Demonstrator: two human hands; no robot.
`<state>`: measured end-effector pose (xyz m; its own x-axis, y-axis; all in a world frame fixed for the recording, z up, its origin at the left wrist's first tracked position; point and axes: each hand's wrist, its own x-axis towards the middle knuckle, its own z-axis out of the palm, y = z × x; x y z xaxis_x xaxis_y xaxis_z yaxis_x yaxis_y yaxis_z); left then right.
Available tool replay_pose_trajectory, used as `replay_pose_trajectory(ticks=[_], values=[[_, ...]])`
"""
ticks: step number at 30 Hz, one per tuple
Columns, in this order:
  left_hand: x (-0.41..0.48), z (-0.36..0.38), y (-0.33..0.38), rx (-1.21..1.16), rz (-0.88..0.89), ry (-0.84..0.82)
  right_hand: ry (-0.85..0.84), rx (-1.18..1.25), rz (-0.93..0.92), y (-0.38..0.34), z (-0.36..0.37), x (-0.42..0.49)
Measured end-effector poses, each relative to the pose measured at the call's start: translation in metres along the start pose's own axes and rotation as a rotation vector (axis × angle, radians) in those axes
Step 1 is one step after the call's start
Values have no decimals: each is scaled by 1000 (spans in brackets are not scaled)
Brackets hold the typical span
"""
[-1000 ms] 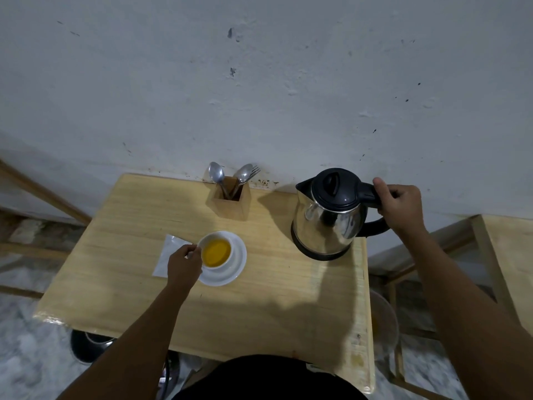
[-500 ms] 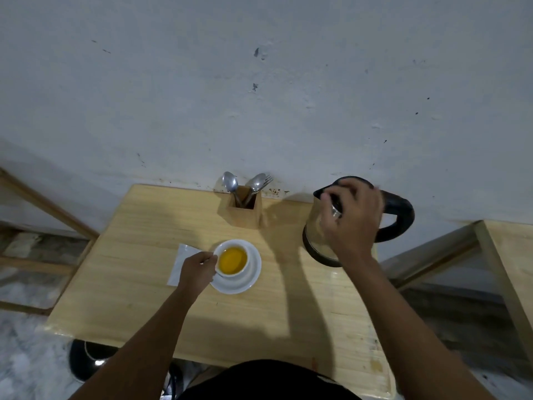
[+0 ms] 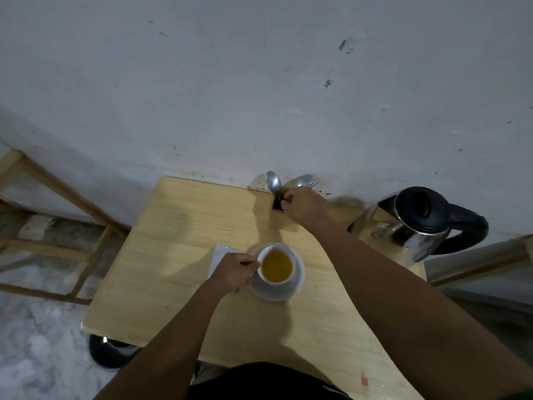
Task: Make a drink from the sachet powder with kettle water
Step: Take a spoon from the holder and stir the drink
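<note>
A white cup (image 3: 266,281) of yellow-orange drink stands on a white saucer (image 3: 298,284) in the middle of the wooden table (image 3: 173,284). My left hand (image 3: 236,271) pinches the cup's handle from the left. A white sachet (image 3: 218,255) lies flat behind that hand. My right hand (image 3: 302,206) reaches over the wooden cutlery holder (image 3: 277,205) at the wall, its fingers closed at the stem of a spoon (image 3: 273,181) that stands in the holder. The steel kettle (image 3: 415,226) with a black lid and handle stands on the table's back right corner, untouched.
A second spoon and a fork (image 3: 305,180) stick up from the holder. The wall runs right behind the table. A wooden frame (image 3: 72,197) stands to the left, a black round object (image 3: 111,353) on the floor under the table, another wooden surface (image 3: 529,245) at the right edge.
My right hand has let go of the kettle and moved left to the cutlery holder, closing on a spoon. My left hand stays at the cup's handle.
</note>
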<state>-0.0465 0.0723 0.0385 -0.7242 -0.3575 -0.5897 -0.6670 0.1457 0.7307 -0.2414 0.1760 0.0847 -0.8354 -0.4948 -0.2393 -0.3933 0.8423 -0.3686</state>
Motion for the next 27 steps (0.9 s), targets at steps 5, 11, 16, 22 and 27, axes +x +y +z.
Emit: replay_pose_trajectory(ticks=[5,11,16,22,27], values=[[8,-13,0,41,13,-92,0,-132,98,-18,12,31],[12,-21,0,41,71,-180,27,-82,163,-19,28,38],[19,-21,-5,43,78,-182,226,-9,158,-21,17,18],[19,-19,-8,33,69,-154,657,166,56,-25,2,-34],[16,-20,-6,13,100,-132,863,277,-108,-17,-5,-77]])
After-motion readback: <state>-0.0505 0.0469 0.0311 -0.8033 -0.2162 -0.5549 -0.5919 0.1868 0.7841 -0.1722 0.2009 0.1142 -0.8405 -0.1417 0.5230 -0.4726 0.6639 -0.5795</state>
